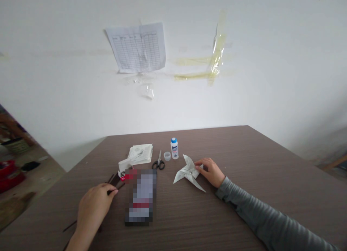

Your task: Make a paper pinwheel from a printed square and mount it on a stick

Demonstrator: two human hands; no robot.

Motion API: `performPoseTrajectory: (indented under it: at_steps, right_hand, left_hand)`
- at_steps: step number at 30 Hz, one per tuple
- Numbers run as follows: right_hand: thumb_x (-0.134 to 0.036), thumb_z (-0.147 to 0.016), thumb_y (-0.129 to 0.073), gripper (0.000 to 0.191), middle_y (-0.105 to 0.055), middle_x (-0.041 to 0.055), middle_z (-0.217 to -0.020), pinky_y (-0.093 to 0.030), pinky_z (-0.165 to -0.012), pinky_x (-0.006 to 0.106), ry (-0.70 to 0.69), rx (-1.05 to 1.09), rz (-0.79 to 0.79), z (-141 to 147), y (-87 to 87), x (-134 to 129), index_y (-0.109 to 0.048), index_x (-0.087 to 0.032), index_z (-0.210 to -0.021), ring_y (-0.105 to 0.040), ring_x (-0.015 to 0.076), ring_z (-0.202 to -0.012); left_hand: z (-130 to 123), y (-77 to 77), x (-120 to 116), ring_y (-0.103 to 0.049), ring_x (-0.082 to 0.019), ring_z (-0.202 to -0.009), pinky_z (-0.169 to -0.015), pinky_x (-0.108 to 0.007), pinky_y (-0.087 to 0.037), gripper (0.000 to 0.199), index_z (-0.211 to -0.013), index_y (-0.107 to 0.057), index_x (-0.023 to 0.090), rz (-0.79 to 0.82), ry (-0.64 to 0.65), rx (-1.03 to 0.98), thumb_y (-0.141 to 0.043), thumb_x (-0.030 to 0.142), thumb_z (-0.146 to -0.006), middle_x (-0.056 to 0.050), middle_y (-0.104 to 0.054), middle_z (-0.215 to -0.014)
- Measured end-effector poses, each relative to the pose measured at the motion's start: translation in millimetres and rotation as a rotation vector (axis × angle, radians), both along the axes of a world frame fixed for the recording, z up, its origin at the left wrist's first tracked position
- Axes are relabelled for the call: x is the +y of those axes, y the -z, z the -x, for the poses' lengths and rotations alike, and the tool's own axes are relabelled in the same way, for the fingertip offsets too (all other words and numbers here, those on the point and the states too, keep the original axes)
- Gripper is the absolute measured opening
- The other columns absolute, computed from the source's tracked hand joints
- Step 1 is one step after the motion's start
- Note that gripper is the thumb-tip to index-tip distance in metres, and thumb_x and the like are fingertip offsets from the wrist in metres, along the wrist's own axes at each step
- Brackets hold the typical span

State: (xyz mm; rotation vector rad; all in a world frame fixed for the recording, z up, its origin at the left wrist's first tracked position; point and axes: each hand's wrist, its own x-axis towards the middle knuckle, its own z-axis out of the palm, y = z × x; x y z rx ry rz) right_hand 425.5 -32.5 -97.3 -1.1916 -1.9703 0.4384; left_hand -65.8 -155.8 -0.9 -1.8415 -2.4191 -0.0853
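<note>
A pinwheel point(187, 172) folded from printed paper rests on or just above the table. My right hand point(210, 171) pinches one of its blades from the right side. On the left, my left hand point(95, 202) is closed with thumb and fingertips on a thin dark stick point(121, 186). More dark stick ends show beyond the fingers and below the wrist; how many are in the grip is hidden. Just past that hand stands a small opened red and white box point(123, 171). Between the hands lies a dark-edged flat device, blurred out point(142, 198).
Behind the device, black-handled scissors point(158, 164) lie near a small clear cup point(167, 156). A white bottle with a blue cap point(174, 150) stands beside it. A stack of paper squares point(141, 153) sits further left. The table point(260, 193) meets a white wall with a taped sheet point(138, 48).
</note>
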Motion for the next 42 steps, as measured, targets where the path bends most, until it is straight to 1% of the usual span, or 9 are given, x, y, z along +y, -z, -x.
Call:
performPoseTrajectory:
  at_steps: [5, 11, 16, 21, 24, 27, 33, 36, 42]
  right_hand:
    - [-0.031, -0.113, -0.087, 0.016, -0.1, 0.0114, -0.118, -0.071, -0.115, 0.051, -0.002, 0.018, 0.009, 0, -1.8, -1, -0.101, -0.032, -0.119, -0.09, 0.0365, -0.121]
    - [-0.032, -0.112, -0.088, 0.016, -0.1, 0.0135, -0.122, -0.071, -0.12, 0.054, 0.027, 0.007, 0.058, 1, -7.7, -4, -0.102, -0.03, -0.12, -0.091, 0.0387, -0.125]
    - [-0.032, -0.112, -0.089, 0.015, -0.1, 0.0139, -0.119, -0.071, -0.118, 0.054, 0.038, -0.003, 0.052, 2, -9.6, -5, -0.102, -0.03, -0.119, -0.091, 0.039, -0.123]
    - [-0.032, -0.112, -0.089, 0.016, -0.1, 0.0139, -0.12, -0.071, -0.12, 0.054, 0.035, -0.014, 0.05, 3, -9.0, -4, -0.102, -0.03, -0.12, -0.091, 0.0395, -0.124]
    - [-0.033, -0.112, -0.088, 0.017, -0.1, 0.0138, -0.121, -0.071, -0.121, 0.055, 0.025, -0.022, 0.058, 3, -8.7, -3, -0.102, -0.03, -0.12, -0.091, 0.0395, -0.125]
    - [-0.033, -0.112, -0.088, 0.018, -0.101, 0.0141, -0.122, -0.071, -0.122, 0.055, 0.015, -0.017, 0.063, 2, -8.1, -3, -0.103, -0.029, -0.121, -0.091, 0.0398, -0.126]
    - [-0.034, -0.112, -0.089, 0.017, -0.1, 0.0141, -0.123, -0.07, -0.123, 0.056, 0.022, -0.018, 0.075, 3, -6.8, -4, -0.102, -0.03, -0.121, -0.091, 0.04, -0.127]
    - [-0.034, -0.113, -0.087, 0.019, -0.1, 0.0145, -0.123, -0.07, -0.123, 0.057, 0.022, -0.027, 0.081, 6, -7.3, -6, -0.102, -0.03, -0.123, -0.091, 0.0406, -0.127]
    - [-0.034, -0.112, -0.088, 0.018, -0.1, 0.0138, -0.123, -0.07, -0.123, 0.056, 0.022, -0.028, 0.089, 8, -10.1, -7, -0.103, -0.032, -0.121, -0.091, 0.0409, -0.128]
  left_hand:
    - [-6, -4.4, 0, -0.096, -0.043, -0.133, -0.113, -0.049, -0.072, 0.047, -0.113, -0.105, 0.025, -0.002, -0.031, -0.028, -0.059, 0.017, -0.121, -0.017, -0.102, -0.139]
    - [-14, -5.7, 1, -0.098, -0.042, -0.124, -0.104, -0.047, -0.073, 0.035, -0.092, -0.098, 0.03, -0.111, -0.015, -0.098, -0.07, 0.02, -0.111, -0.013, -0.104, -0.121]
    - [-33, -17.5, 6, -0.097, -0.041, -0.123, -0.105, -0.046, -0.073, 0.025, -0.096, -0.098, 0.031, -0.138, 0.007, -0.112, -0.076, 0.024, -0.107, -0.011, -0.104, -0.118]
    - [-74, -42.9, 17, -0.096, -0.037, -0.13, -0.108, -0.039, -0.07, 0.027, -0.102, -0.099, 0.029, -0.119, 0.122, -0.091, -0.076, 0.026, -0.116, -0.01, -0.104, -0.125]
    - [-109, -55.9, 26, -0.095, -0.038, -0.129, -0.113, -0.041, -0.068, 0.026, -0.102, -0.099, 0.028, -0.088, 0.21, -0.096, -0.078, 0.022, -0.117, -0.01, -0.103, -0.123]
    - [-146, -61.8, 37, -0.092, -0.04, -0.136, -0.12, -0.045, -0.066, 0.02, -0.101, -0.099, 0.025, -0.075, 0.286, -0.12, -0.084, 0.022, -0.114, -0.013, -0.102, -0.127]
    - [-193, -57.0, 58, -0.089, -0.038, -0.14, -0.127, -0.047, -0.062, 0.022, -0.1, -0.099, 0.027, 0.024, 0.387, -0.18, -0.085, 0.02, -0.115, -0.014, -0.101, -0.13]
    - [-201, -51.2, 65, -0.088, -0.038, -0.145, -0.125, -0.046, -0.063, 0.022, -0.108, -0.101, 0.023, 0.074, 0.373, -0.2, -0.081, 0.02, -0.118, -0.017, -0.1, -0.137]
    - [-203, -39.7, 73, -0.087, -0.037, -0.142, -0.121, -0.045, -0.065, 0.023, -0.111, -0.102, 0.023, 0.097, 0.356, -0.213, -0.081, 0.018, -0.117, -0.016, -0.099, -0.132]
